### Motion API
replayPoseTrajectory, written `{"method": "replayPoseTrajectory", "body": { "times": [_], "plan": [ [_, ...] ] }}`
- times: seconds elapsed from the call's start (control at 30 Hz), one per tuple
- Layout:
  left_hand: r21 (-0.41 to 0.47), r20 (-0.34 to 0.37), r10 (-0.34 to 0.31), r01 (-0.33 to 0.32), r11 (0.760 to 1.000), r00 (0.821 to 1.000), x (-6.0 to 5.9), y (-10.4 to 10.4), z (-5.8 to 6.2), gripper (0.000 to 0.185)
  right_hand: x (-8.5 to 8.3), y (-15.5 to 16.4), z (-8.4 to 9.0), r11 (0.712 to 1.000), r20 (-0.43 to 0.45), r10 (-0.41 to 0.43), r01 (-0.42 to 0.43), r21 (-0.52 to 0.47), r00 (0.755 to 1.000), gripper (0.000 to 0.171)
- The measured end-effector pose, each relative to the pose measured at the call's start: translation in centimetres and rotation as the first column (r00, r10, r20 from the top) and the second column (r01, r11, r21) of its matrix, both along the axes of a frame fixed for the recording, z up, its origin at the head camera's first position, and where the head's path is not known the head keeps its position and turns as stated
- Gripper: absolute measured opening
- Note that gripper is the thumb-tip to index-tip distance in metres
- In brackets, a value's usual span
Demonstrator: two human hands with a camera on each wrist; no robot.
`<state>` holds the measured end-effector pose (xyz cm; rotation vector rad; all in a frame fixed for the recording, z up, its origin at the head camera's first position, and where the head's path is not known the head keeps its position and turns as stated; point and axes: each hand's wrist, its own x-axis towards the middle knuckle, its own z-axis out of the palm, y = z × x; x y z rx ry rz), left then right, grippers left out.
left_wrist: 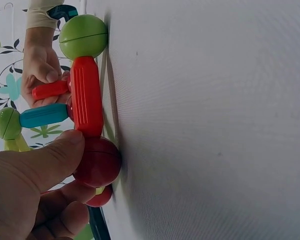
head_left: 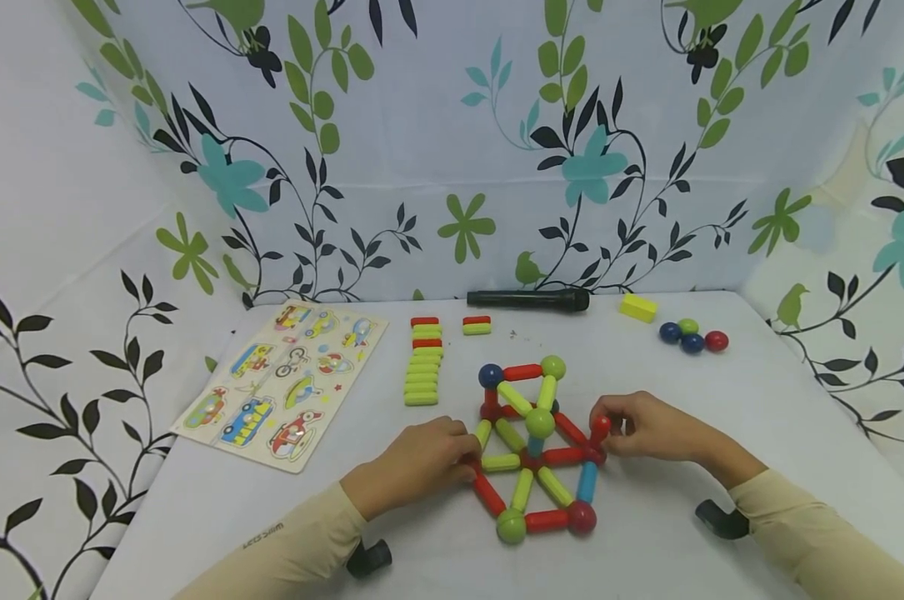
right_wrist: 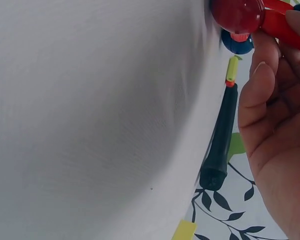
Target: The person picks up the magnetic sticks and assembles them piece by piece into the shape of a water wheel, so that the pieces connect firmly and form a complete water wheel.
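We see a rod-and-ball structure (head_left: 536, 446) standing on the white worktop (head_left: 646, 550) in the lower centre of the head view, built of red, green and blue rods joined by coloured balls. It lies directly between the two hands, which are apart, one at each side of it.

The left hand (head_left: 422, 462) sits at the structure's left edge, fingers curled against a corner joint. In the left wrist view its thumb (left_wrist: 45, 160) presses on a dark red ball (left_wrist: 99, 161) that rests on the worktop, with a ribbed red rod (left_wrist: 86, 96) running from that ball to a green ball (left_wrist: 83, 36).

The right hand (head_left: 650, 427) is at the structure's right edge, pinching a short red rod (head_left: 597, 430) that stands up from a red corner ball. In the right wrist view its fingers (right_wrist: 262, 97) curl round the red piece at the top right of the frame.

Further back on the worktop, in the middle of the head view, lie a row of green and red bars (head_left: 424, 362), a black microphone (head_left: 528, 299), a yellow block (head_left: 638, 307) and four loose balls (head_left: 693, 335). A picture puzzle board (head_left: 282, 379) lies to the left
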<state>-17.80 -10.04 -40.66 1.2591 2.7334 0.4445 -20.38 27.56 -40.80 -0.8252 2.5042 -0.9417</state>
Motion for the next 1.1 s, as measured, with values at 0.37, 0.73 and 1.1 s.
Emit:
{"method": "replayPoseTrajectory", "body": {
  "times": [0.37,0.73,1.1],
  "plan": [
    [-0.008,-0.008,0.009,-0.009,1.0,1.0,-0.1,0.0,-0.1,0.018,0.2,0.0,0.1,0.999,0.026,0.014,-0.013,-0.04,1.0,0.022],
    [-0.003,0.0,0.0,0.0,1.0,1.0,0.0,0.1,-0.1,0.018,-2.9,1.3,2.1,0.99,0.034,0.024,-0.028,0.139,0.999,0.046],
    [0.011,-0.004,0.014,-0.014,1.0,1.0,-0.1,0.2,-0.4,0.015,-14.3,-5.4,3.7,0.954,-0.252,0.066,0.013,0.299,0.966,0.043]
  ]
}}
